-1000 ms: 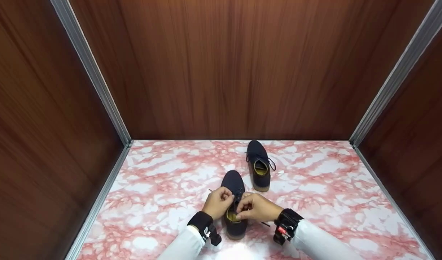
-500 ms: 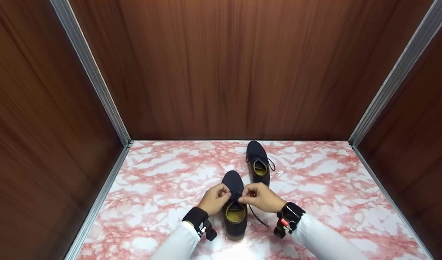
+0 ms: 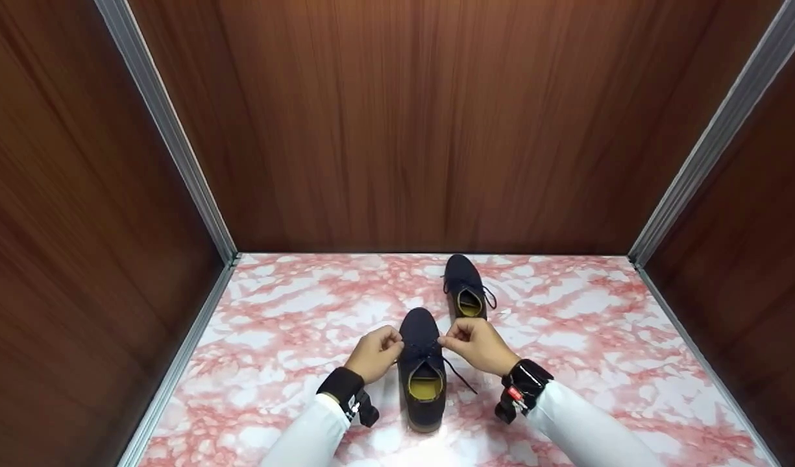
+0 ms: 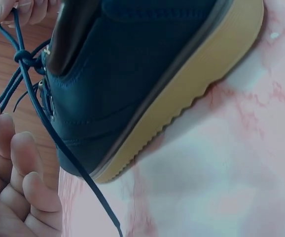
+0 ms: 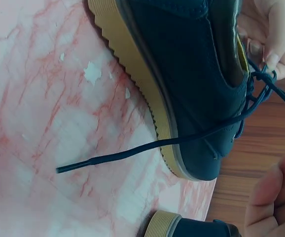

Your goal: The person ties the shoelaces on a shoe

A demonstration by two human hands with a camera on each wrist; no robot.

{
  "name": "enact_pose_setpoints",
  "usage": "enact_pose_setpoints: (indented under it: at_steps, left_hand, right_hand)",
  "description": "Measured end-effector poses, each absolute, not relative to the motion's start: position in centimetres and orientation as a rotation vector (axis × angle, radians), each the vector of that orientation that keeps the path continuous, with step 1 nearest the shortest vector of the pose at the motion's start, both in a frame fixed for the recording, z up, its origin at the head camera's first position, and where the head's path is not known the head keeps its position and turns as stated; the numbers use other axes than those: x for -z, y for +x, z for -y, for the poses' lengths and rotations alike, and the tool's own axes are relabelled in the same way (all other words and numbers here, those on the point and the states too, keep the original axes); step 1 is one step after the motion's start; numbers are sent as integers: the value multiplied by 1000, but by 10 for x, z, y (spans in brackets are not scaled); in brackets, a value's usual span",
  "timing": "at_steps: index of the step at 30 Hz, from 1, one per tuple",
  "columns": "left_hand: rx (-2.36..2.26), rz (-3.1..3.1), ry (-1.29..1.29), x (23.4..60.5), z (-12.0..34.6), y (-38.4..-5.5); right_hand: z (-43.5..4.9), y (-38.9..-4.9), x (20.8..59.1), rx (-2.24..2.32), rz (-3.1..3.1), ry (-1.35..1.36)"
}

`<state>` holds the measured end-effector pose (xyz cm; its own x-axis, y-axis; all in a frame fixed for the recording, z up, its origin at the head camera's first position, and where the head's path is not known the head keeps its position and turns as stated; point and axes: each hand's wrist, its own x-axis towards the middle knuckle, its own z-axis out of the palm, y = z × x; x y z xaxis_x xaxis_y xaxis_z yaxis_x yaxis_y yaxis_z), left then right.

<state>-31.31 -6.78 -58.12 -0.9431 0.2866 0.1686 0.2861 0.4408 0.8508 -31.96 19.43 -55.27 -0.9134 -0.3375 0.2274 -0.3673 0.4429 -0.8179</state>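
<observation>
A dark navy lace-up shoe (image 3: 418, 327) with a yellow insole stands upright on the floor, toe away from me. My left hand (image 3: 374, 353) pinches one loop of its shoelace on the left side. On the right side my right hand (image 3: 480, 344) pinches the other loop between thumb and forefinger. Between the hands the lace crosses in a knot (image 4: 23, 57) over the tongue. One loose lace end (image 5: 132, 150) hangs down the shoe's side, past the tan ridged sole (image 4: 182, 89).
A matching shoe (image 3: 462, 269) stands farther back to the right, its lace tied in a bow, its heel hidden behind my right hand. The red-and-white marbled surface (image 3: 293, 324) is bounded by brown wood-grain panels (image 3: 397, 130) with grey metal corner strips.
Both hands have moved up from the shoe opening and apart to either side, drawing the lace loops outward. The opening shows more fully now. Neither shoe has visibly moved.
</observation>
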Motion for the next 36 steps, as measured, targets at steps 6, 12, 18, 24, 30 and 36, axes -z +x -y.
enact_pose_setpoints:
  at_steps: [6,12,18,24,30,36]
  left_hand:
    - [-1546,-2685,534,580,74,-314]
    - [-1555,-2651,501,583,83,-316]
    - [-1586,-2593,430,590,91,-315]
    - [-1562,-2629,395,596,91,-314]
    - [-1618,-2587,388,592,84,-317]
    - [-1593,-2499,435,582,81,-320]
  right_hand:
    - [-200,-322,554,-1391,2662,556]
    - [-204,-323,559,-1335,2654,526]
    - [-210,-322,567,-1289,2666,461]
    - [-212,-321,570,-1307,2701,435]
    - [-212,-321,565,-1376,2731,468]
    - [-208,-322,562,-1355,2774,550]
